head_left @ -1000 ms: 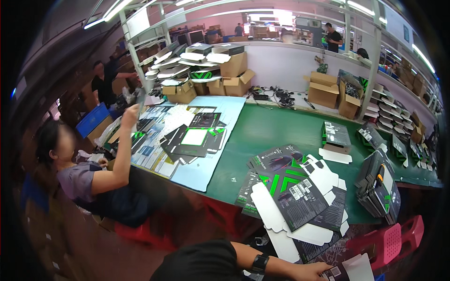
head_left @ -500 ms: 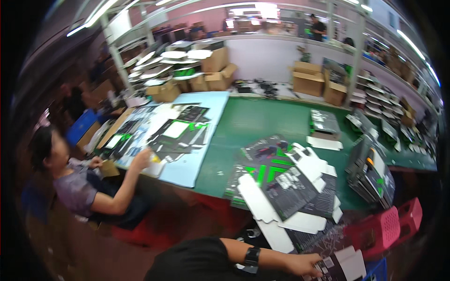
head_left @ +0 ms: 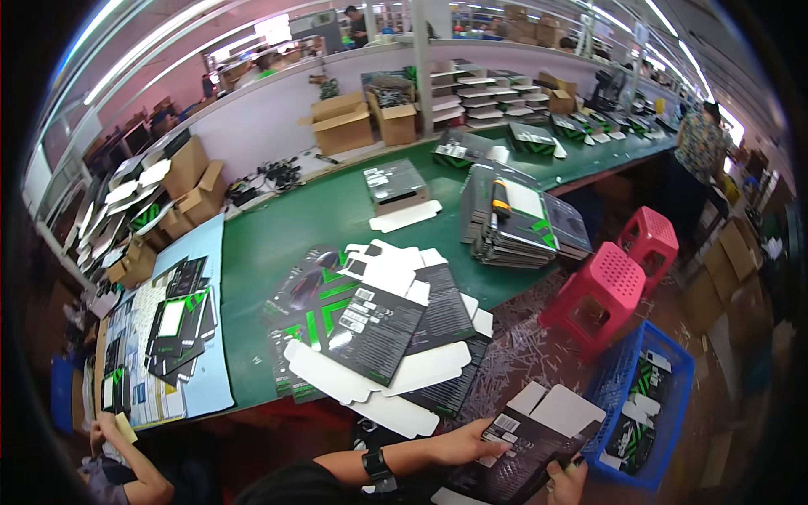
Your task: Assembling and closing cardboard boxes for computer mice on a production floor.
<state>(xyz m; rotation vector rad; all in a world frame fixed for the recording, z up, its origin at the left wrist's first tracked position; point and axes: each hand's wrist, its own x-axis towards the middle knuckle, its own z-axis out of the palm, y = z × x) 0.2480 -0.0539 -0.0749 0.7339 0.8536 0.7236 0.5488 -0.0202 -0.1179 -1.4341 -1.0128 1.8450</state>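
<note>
A flattened black carton (head_left: 530, 446) with white flaps and printed panels is held low in front of me. My left hand (head_left: 471, 442), below a black wristband, is closed on its left side. At its lower right edge, my right hand (head_left: 566, 481) grips the same carton, thumb on the face. Just ahead, a loose pile of flattened black and green cartons (head_left: 374, 324) with white flaps lies on the green table (head_left: 261, 252), some overhanging its front edge.
Right of me, a blue crate (head_left: 673, 421) holds folded cartons on the floor. Two pink stools (head_left: 602, 290) stand beyond it. A carton stack (head_left: 509, 219) with an orange-black tool (head_left: 501, 200) is on the table. A co-worker's arm (head_left: 139, 463) shows lower left.
My view has swung to the right, bringing the crate and stools into sight. The carton has come up more fully into view, and my right hand now shows on it.
</note>
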